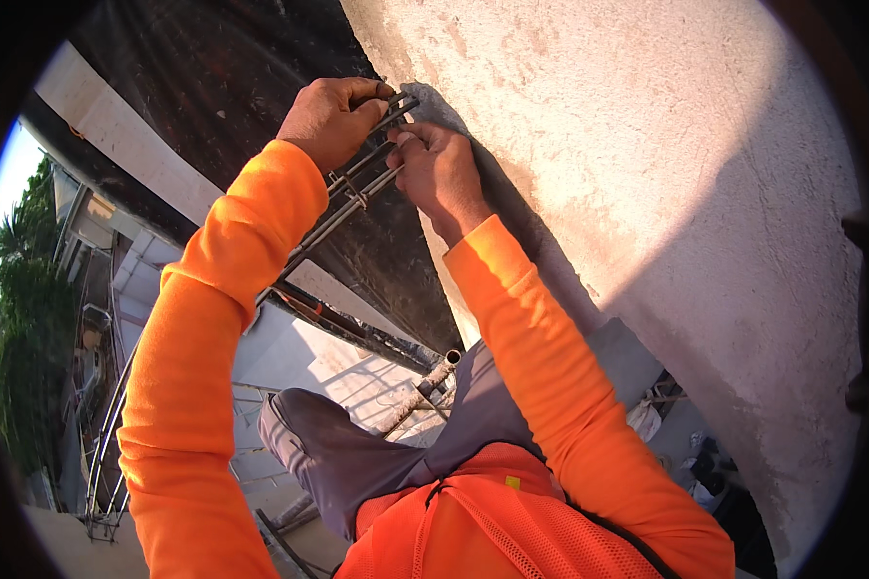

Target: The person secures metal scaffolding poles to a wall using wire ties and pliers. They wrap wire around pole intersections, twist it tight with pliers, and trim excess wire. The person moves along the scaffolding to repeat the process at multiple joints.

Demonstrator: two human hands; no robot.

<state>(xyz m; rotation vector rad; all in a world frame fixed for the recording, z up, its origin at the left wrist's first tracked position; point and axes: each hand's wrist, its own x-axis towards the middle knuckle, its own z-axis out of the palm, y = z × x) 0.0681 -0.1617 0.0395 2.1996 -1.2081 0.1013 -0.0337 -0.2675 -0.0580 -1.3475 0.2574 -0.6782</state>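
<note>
A narrow cage of steel rebar (317, 234) slants up to the wall, its thin rods held by a small stirrup (350, 191). At its upper end my left hand (330, 121) is closed, thumb and fingertips pinched together against the rod ends. Whatever lies in that pinch is too small to make out. Close by on the right, my right hand (441, 176) is closed with its thumb and fingers around the lower rods. Both hands are bare, and orange sleeves cover the forearms.
A rough plastered wall (647, 125) fills the right side. Dark sheeting (232, 77) hangs behind the cage, beside a pale board (130, 125). Below, a metal pipe (451, 358) stands near my legs. More rebar (106, 454) and trees (37, 280) show at far left.
</note>
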